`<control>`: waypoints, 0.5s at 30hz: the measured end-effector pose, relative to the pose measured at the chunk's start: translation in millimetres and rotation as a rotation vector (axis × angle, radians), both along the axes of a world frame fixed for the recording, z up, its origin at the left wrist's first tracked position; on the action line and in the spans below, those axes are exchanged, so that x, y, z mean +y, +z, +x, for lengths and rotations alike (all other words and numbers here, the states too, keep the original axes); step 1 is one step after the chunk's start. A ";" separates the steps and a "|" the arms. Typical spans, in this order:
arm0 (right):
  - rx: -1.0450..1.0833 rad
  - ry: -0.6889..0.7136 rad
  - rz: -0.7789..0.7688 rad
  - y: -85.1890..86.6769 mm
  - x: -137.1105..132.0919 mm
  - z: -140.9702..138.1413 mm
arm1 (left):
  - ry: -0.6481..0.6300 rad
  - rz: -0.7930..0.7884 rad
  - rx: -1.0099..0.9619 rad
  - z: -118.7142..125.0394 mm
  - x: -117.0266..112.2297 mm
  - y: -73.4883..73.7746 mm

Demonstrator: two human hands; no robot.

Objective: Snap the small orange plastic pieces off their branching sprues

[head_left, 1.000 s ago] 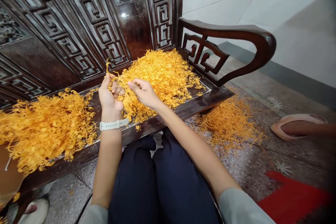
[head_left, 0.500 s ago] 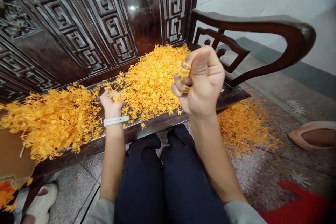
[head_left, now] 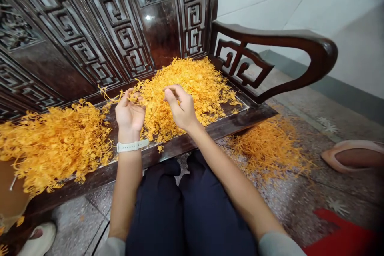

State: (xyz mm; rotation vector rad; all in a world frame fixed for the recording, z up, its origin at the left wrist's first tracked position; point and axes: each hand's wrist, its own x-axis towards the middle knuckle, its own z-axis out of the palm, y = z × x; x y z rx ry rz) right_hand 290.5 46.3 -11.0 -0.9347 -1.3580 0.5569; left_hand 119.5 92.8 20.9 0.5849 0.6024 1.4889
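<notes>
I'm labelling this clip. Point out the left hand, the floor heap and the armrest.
left hand (head_left: 129, 113): head view, on the palm; it pinches an orange sprig (head_left: 117, 97).
floor heap (head_left: 270, 149): head view, middle of the orange pile.
armrest (head_left: 270, 37): head view, top rail.

Person, viewed from above, as worn:
- Hands: left hand (head_left: 129, 112) and right hand (head_left: 181, 108), both bare, as are both forearms.
- One wristband (head_left: 132, 146): white, smooth, narrow, with a small keeper loop, at 6 o'clock of the left hand.
- Sleeves: light grey, soft fabric, showing from about the elbow up. The left sleeve (head_left: 111, 247) is at 7 o'clock of the frame, the right sleeve (head_left: 277, 245) at 5 o'clock.
- One pair of trousers (head_left: 168, 212): dark navy, plain, lightly creased, at 6 o'clock between the arms.
</notes>
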 end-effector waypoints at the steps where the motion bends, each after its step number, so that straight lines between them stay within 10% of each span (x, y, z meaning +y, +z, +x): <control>1: -0.031 -0.003 0.052 4.3 -5.3 -2.5 | 0.012 0.002 0.007 3.0 -1.0 -0.2; 15: -0.188 0.012 -0.063 -7.8 4.0 -11.8 | -0.147 0.191 0.373 32.1 -28.5 -3.2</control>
